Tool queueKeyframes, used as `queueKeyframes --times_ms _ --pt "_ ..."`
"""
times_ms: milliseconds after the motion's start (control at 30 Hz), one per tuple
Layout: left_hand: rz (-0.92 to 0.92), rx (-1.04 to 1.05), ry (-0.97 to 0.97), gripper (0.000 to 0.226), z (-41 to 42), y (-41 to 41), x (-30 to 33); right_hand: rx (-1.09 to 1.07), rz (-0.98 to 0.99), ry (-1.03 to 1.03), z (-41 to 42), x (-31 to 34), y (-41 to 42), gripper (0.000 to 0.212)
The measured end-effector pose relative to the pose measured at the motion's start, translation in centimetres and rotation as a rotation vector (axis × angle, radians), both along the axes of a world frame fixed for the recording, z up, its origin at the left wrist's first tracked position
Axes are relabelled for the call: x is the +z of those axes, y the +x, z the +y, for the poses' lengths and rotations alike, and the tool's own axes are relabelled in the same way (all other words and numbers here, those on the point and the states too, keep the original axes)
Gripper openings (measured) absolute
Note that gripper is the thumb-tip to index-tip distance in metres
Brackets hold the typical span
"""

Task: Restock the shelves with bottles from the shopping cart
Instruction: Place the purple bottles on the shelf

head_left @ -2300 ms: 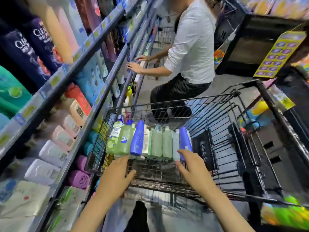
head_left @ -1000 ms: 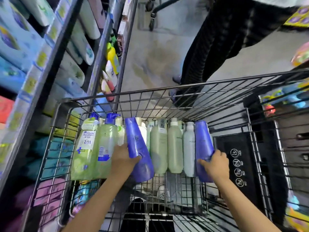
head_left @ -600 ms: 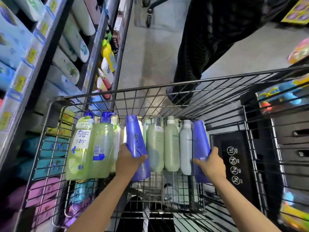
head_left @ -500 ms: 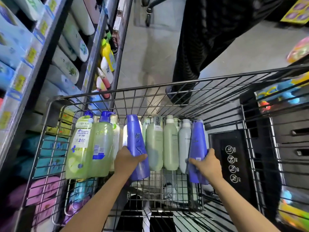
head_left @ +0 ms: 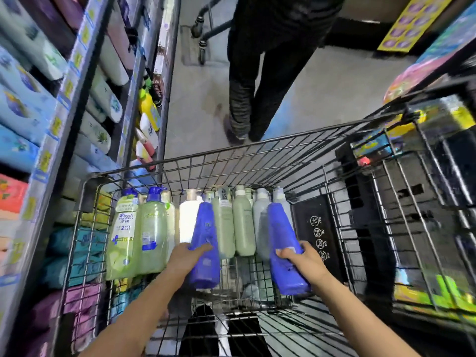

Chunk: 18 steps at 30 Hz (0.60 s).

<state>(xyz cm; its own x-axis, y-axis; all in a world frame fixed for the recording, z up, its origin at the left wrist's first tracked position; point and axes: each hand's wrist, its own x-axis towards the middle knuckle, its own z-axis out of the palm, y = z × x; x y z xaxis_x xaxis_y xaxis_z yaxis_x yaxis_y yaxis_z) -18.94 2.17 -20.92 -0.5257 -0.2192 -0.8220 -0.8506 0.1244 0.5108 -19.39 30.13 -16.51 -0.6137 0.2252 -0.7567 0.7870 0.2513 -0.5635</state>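
Blue bottle (head_left: 205,240) gripped in left hand (head_left: 186,256), another blue bottle (head_left: 284,247) in right hand (head_left: 304,261).

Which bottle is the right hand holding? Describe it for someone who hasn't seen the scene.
Look in the wire shopping cart, at the row of bottles. At its right end, beside the black panel, the right hand grips a solid blue bottle. It's the right-hand blue one; its neighbours are pale grey-green.

Both hands have lifted their blue bottles (head_left: 204,243) (head_left: 284,247) clear of the row.
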Motion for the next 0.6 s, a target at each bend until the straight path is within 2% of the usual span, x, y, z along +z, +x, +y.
queueKeyframes --times_ms 133,267,400,600 --pt "0.044 0.084 0.133 0.025 -0.2 1.5 5.2 -0.042 0.032 -0.056 -0.6 4.7 1.8 0.045" --pt "0.191 0.091 0.251 0.014 -0.7 3.4 11.1 -0.069 0.124 -0.109 -1.9 10.0 3.6 0.059" --pt "0.317 0.046 0.332 0.009 -1.1 4.8 16.3 -0.071 0.217 -0.178 -2.6 13.9 5.4 0.056" --pt "0.436 0.089 0.322 0.018 -1.0 7.7 21.2 -0.018 0.315 -0.266 -2.4 17.2 7.5 0.053"
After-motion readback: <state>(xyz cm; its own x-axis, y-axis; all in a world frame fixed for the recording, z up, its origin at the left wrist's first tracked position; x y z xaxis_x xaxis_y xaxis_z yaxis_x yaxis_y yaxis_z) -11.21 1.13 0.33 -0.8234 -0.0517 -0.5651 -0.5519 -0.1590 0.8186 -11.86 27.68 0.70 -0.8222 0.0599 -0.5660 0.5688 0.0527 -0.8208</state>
